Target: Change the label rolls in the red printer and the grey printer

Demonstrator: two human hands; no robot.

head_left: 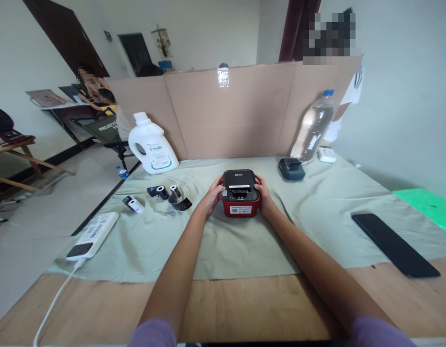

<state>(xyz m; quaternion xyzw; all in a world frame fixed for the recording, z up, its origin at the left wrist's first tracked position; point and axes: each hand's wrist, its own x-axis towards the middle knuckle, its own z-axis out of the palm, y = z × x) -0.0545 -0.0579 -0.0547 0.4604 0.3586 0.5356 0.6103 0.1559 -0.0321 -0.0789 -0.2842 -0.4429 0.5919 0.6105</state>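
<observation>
A small red label printer with a black lid (pixel 240 190) sits on the pale green cloth (pixel 244 241) at the table's middle. My left hand (pixel 211 196) presses against its left side and my right hand (pixel 264 195) against its right side, so both hands clasp it. The lid is down and a white label shows on the red front. To the left of the printer lie three small label rolls in black wrap (pixel 168 193), and one more roll (pixel 133 204) farther left.
A white detergent jug (pixel 151 144) stands back left, a clear water bottle (pixel 313 126) back right beside a dark blue device (pixel 291 168). A cardboard screen (pixel 237 111) closes the back. A black phone (pixel 394 244) lies right, a white power bank (pixel 93 235) with cable left. People sit behind.
</observation>
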